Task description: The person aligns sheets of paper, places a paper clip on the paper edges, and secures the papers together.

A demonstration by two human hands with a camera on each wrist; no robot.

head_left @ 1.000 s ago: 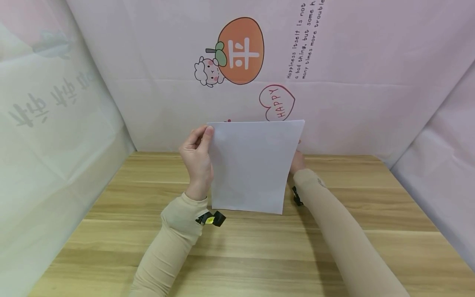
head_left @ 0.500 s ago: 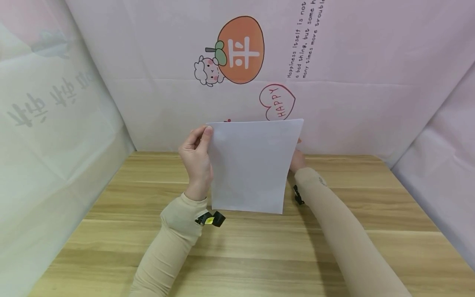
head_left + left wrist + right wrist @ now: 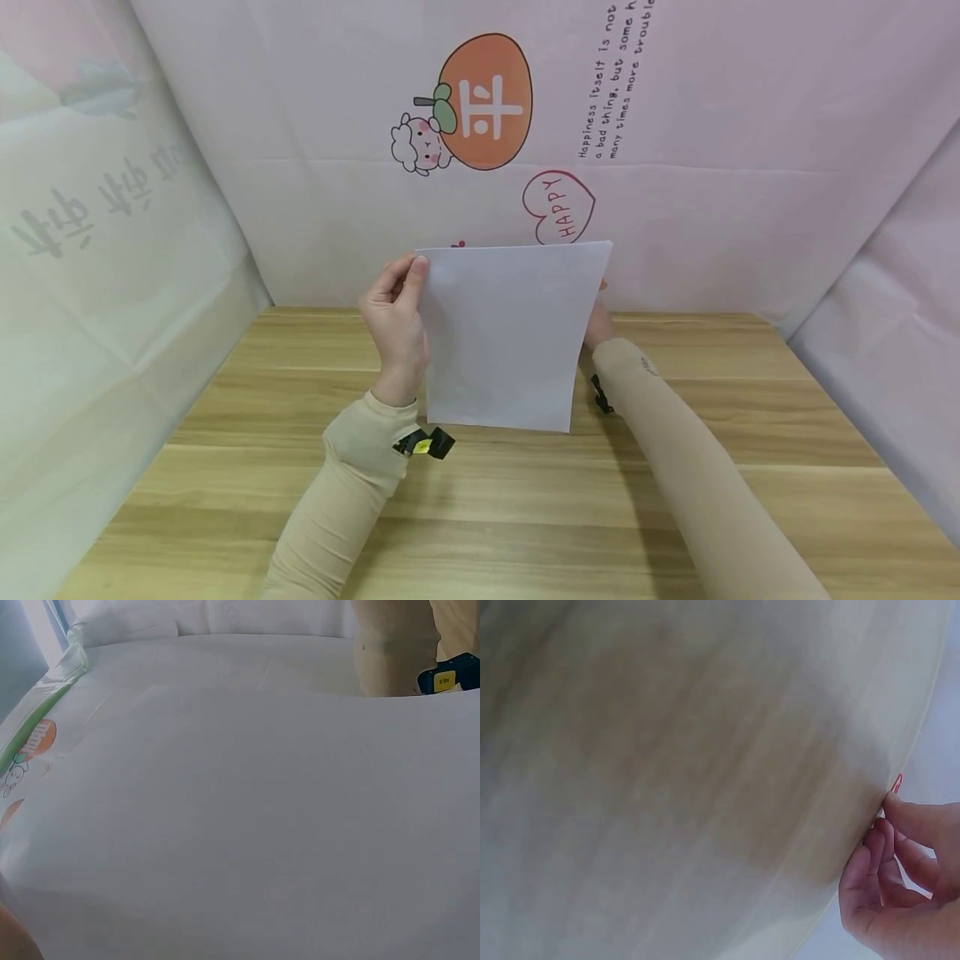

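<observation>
Pale cloth (image 3: 712, 150) hangs behind your counter (image 3: 487, 517). White paper (image 3: 510, 342) is up in front, corner pinched by your left hand (image 3: 396, 329); your right hand's (image 3: 599, 324) grip (half hidden) pinches a tiny red loop (image 3: 897, 782).

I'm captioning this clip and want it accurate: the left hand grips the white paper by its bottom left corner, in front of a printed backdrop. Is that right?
Not quite: the left hand grips the white paper by its top left corner, in front of a printed backdrop, as the head view shows.
</observation>
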